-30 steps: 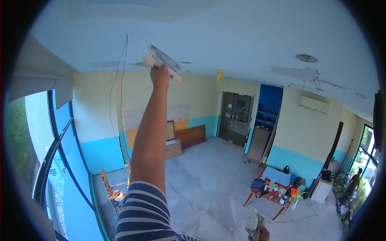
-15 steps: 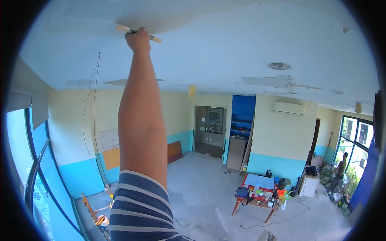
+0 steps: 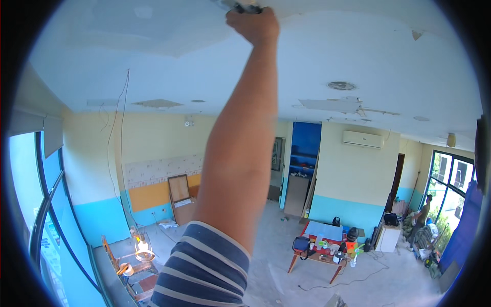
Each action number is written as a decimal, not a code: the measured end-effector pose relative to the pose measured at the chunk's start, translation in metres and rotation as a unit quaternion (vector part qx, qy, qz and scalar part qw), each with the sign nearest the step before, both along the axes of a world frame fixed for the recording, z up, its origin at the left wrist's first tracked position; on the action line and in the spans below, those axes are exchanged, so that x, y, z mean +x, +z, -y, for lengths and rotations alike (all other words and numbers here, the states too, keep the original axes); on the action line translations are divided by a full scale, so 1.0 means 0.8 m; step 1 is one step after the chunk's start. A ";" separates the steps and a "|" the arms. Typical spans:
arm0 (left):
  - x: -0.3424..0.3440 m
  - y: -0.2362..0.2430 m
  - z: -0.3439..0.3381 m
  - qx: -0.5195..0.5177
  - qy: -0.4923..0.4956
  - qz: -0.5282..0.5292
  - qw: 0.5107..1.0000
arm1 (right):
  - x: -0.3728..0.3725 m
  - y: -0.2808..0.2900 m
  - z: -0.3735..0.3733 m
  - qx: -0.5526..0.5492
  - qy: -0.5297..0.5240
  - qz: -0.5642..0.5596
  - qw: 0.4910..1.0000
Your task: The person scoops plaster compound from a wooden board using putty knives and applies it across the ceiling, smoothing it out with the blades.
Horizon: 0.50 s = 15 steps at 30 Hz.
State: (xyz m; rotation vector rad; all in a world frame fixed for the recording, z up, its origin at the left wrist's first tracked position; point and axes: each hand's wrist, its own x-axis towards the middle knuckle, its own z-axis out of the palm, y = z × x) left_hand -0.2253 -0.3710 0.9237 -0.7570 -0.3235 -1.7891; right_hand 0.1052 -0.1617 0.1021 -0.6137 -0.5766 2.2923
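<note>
My left hand (image 3: 254, 25) is raised overhead at the top of the view, its fingers closed on the handle of a flat scraper tool (image 3: 239, 6). The tool lies against the white ceiling (image 3: 153, 56), and most of its blade is cut off by the upper edge. My bare forearm and a striped sleeve (image 3: 204, 271) rise from the lower edge. My right hand is not in view.
Far below is a room floor with a cluttered low table (image 3: 322, 245), a lit lamp (image 3: 143, 248) and boards by the wall. A cable (image 3: 123, 117) hangs from the ceiling at left. An air conditioner (image 3: 363, 138) is mounted right. Another person (image 3: 423, 204) stands by the far right windows.
My left hand has carried the tool across the ceiling, from left of centre toward the top middle. More of the blade has gone out of view.
</note>
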 end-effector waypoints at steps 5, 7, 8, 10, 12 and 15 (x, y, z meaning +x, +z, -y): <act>0.124 -0.004 -0.088 -0.025 0.077 0.059 0.995 | 0.040 -0.012 -0.013 0.052 0.044 -0.037 0.997; 0.163 -0.010 -0.116 -0.021 0.102 0.056 0.993 | 0.042 -0.019 -0.020 0.055 0.057 -0.038 0.996; 0.181 -0.019 -0.129 -0.038 0.084 0.046 0.995 | 0.043 -0.022 -0.023 0.055 0.062 -0.039 0.996; 0.205 -0.037 -0.138 -0.079 0.076 0.006 0.994 | 0.041 -0.032 -0.027 0.058 0.072 -0.040 0.995; 0.217 -0.054 -0.137 -0.130 0.036 -0.068 0.989 | 0.039 -0.040 -0.031 0.060 0.087 -0.045 0.993; 0.198 -0.088 -0.126 -0.129 0.038 -0.143 0.980 | 0.029 -0.049 -0.034 0.063 0.098 -0.055 0.992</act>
